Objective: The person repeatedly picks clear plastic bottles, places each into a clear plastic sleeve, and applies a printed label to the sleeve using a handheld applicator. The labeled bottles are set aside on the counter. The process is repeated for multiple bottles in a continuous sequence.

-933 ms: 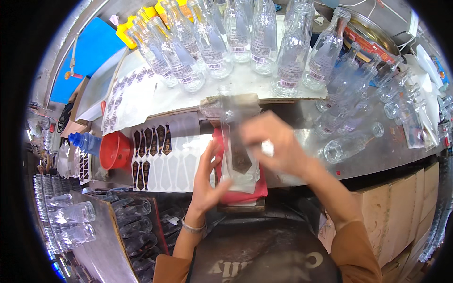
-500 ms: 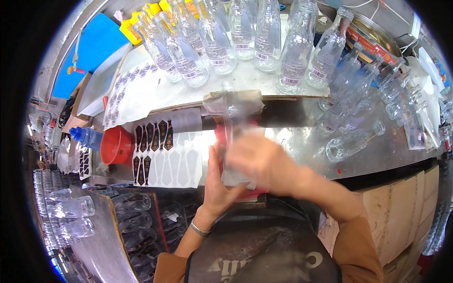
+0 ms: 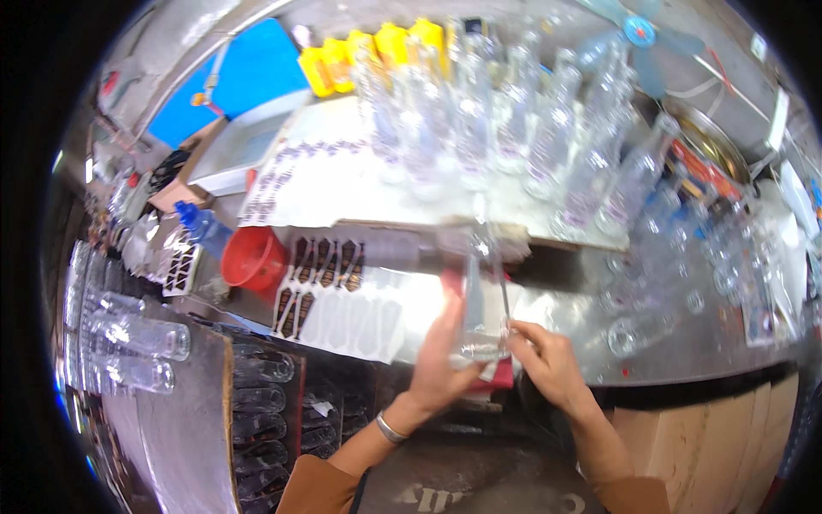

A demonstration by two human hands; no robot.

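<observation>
A clear glass bottle point(image 3: 485, 330) lies between my hands, its neck pointing away from me and its base near. My left hand point(image 3: 438, 364) is closed along the bottle's left side, thumb near the base. At the lower right side of the glass, the fingers of my right hand point(image 3: 548, 360) are bent and pinch its edge. Something red shows under the bottle, partly hidden. To the left lies a sheet of labels point(image 3: 355, 321), with dark tie-shaped labels on its left part and pale blanks elsewhere. Motion blurs the bottle and left fingers.
Several standing glass bottles point(image 3: 473, 128) crowd the white board behind. More bottles point(image 3: 638, 332) lie on the metal table at right. A red bucket point(image 3: 254, 259) stands left of the labels, beside a blue-capped bottle point(image 3: 201, 224). Cardboard boxes point(image 3: 693, 437) fill the lower right.
My right hand has moved from over the bottle to its lower right side. My left hand stays at the left side. The whole view has shifted, so things sit farther right and lower.
</observation>
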